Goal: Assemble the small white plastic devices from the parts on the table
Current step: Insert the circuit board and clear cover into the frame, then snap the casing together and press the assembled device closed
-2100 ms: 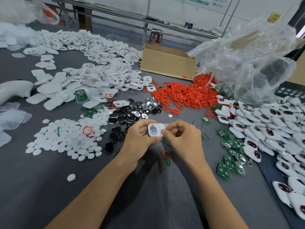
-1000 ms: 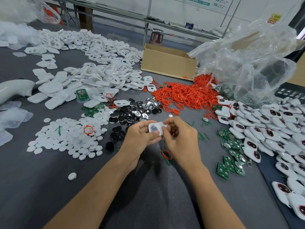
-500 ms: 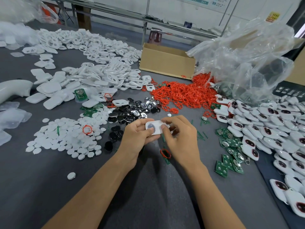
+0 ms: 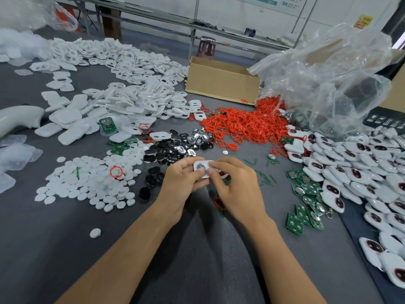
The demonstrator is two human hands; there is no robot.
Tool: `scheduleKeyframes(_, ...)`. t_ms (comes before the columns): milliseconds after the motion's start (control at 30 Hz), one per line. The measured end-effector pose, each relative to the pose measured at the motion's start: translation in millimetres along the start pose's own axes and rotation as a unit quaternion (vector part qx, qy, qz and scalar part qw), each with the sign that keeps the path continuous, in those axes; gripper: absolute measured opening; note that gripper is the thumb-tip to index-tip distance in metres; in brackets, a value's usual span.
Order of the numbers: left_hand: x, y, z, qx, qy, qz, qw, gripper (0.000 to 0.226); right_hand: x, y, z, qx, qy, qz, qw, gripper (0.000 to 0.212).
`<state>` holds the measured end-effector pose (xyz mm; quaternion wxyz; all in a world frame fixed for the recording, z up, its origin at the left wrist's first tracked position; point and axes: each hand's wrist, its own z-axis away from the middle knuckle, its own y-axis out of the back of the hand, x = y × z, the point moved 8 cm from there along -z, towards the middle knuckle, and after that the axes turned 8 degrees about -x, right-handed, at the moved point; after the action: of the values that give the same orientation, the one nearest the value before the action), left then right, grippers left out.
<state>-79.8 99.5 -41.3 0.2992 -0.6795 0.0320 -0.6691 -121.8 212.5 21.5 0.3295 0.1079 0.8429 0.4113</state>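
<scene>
A small white plastic device shell (image 4: 202,168) with a dark round window is held just above the grey table (image 4: 65,249) at centre. My left hand (image 4: 183,183) grips its left side, thumb on top. My right hand (image 4: 235,187) pinches its right side, thumb and forefinger pressing on the face. Loose parts surround it: white round discs (image 4: 87,181), black and silver button pieces (image 4: 175,148), red rubber rings (image 4: 243,126), green circuit boards (image 4: 304,202), white shell halves (image 4: 122,99). A red ring (image 4: 219,202) lies under my right wrist.
Assembled white devices (image 4: 355,172) are heaped at the right. A cardboard box (image 4: 221,82) and a crumpled clear plastic bag (image 4: 328,80) stand at the back. A white curved tool (image 4: 17,119) lies at the far left, with clear plastic pieces (image 4: 15,154) below it.
Both hands stay on the same white shell. My right fingers have shifted further over its face, and the shell is now pressed closer between the thumbs.
</scene>
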Motion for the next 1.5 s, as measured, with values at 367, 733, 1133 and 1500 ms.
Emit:
scheduleKeyframes(367, -0.3, -4.3, 1.8, -0.012, 0.002, -0.021, 1.0, 0.022, 10.1, -1.3, -3.5, -0.003, -0.024, 0.003, 1.0, 0.01)
scheduleKeyframes(733, -0.5, 3.0, 2.9, 0.03, -0.003, -0.034, 0.999, 0.017, 22.9, 24.8, -0.3, 0.056, -0.072, -0.053, 0.994, 0.023)
scheduleKeyframes(1133, -3.1, -4.2, 4.9, -0.037, 0.015, -0.125, 0.991, 0.05, 157.5, 96.5, 46.1, -0.132, -0.334, 0.209, 0.91, 0.041)
scheduleKeyframes(1500, -5.2, -5.4, 5.2, -0.041, 0.012, -0.112, 0.993, 0.039, 151.8, 104.8, 32.6, -0.023, -0.217, 0.311, 0.925, 0.019)
